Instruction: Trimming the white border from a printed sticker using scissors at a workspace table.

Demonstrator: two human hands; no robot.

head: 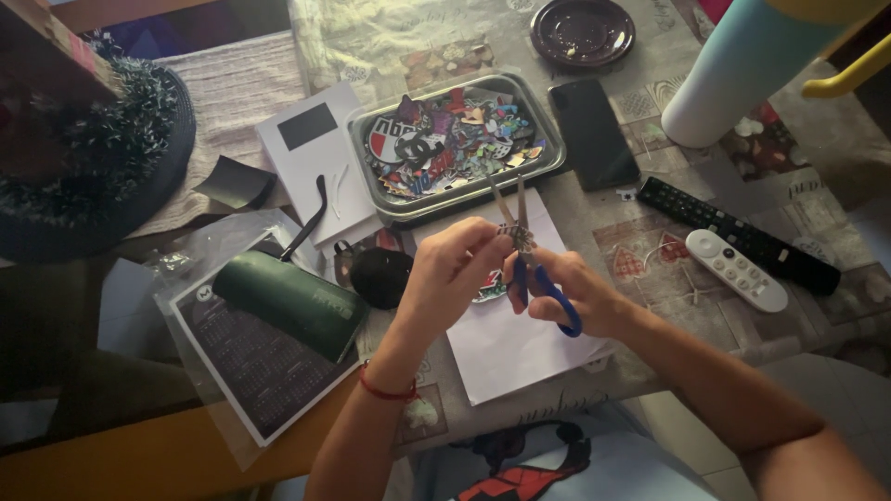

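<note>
My right hand (566,288) grips blue-handled scissors (529,250), my left hand (455,269) pinches a small sticker (520,238) at their blades, just below the metal tray (371,148) of colourful stickers (455,139) mid-table.

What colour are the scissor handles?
Blue; the scissors sit in the right hand, clearest in the head view.

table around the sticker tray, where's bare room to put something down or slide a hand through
Bare table lies between the phone, the black remote and the white paper. Another patch sits between the tray and the dark dish. Left of the tray is crowded: white card, green roll, calendar. Both hands, left and right, cover the paper's top.
</note>
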